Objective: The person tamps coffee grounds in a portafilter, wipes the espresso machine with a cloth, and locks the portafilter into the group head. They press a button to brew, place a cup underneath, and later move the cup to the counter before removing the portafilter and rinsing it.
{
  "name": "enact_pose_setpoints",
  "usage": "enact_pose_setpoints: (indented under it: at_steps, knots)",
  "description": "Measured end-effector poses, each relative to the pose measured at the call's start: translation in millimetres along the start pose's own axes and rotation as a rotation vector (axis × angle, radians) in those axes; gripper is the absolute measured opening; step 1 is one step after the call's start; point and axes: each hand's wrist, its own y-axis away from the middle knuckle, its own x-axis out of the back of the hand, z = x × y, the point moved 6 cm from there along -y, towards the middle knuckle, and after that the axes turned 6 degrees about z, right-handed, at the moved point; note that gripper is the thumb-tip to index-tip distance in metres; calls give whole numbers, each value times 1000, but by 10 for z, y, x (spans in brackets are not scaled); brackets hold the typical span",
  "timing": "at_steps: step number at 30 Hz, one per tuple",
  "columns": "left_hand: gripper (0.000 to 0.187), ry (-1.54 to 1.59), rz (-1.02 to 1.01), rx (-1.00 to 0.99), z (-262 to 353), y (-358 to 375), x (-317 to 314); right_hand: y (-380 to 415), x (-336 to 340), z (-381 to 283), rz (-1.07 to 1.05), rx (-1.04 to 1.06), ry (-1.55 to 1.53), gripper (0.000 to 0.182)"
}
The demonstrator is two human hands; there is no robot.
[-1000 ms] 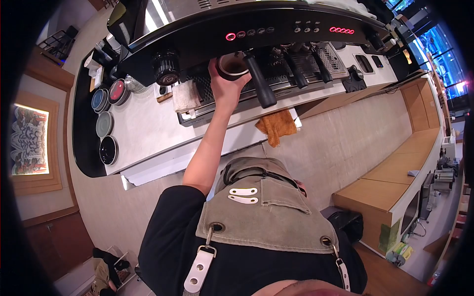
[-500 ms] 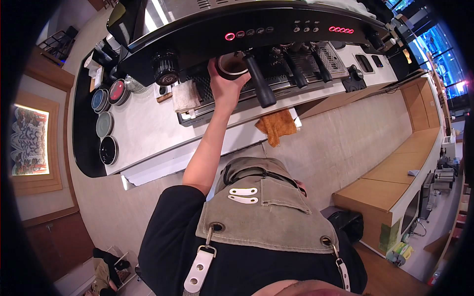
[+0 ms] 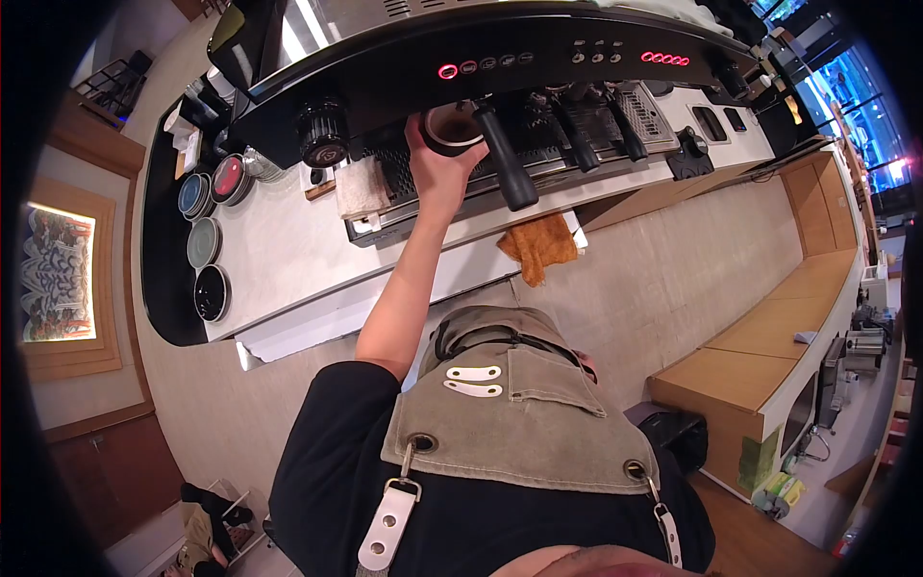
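My left hand (image 3: 440, 173) reaches up to the espresso machine (image 3: 385, 101) and is closed round a cup (image 3: 452, 146). The cup has a pale rim and a dark outside, and dark liquid shows in it. It sits below the machine's front, beside the black handle of a portafilter (image 3: 508, 163). Whether its base rests on the drip tray (image 3: 399, 178) is hidden by my hand. My right hand does not show.
Further right, two more black handles (image 3: 574, 137) jut from the machine. A folded pale cloth (image 3: 361, 188) lies at the tray's left end, and an orange cloth (image 3: 540, 245) hangs over the counter edge. Stacked plates (image 3: 195, 195) and a black dish (image 3: 212, 292) line the counter's left side.
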Motion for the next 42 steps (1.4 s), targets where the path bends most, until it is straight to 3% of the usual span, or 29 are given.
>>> enact_pose_setpoints:
  at_steps: [4,25,32,40,42]
  knots:
    - [93,-18,57,-85,-42,-13,9,22,-28,-20,9,-8,0,90]
    - [93,-10,43,-60,-56,-22,15,52,-101,-125,-26,10,-69,88]
    - [90,-7,55,-70,-2,-15,21,29,-91,-111,53,-21,5,87]
    - [91,17,48,-99,-26,-34,14,99,-155,-175,199,-63,74,67]
    - [98,1,10,-62,-36,-38,12,68,-118,-134,183,-45,37,65]
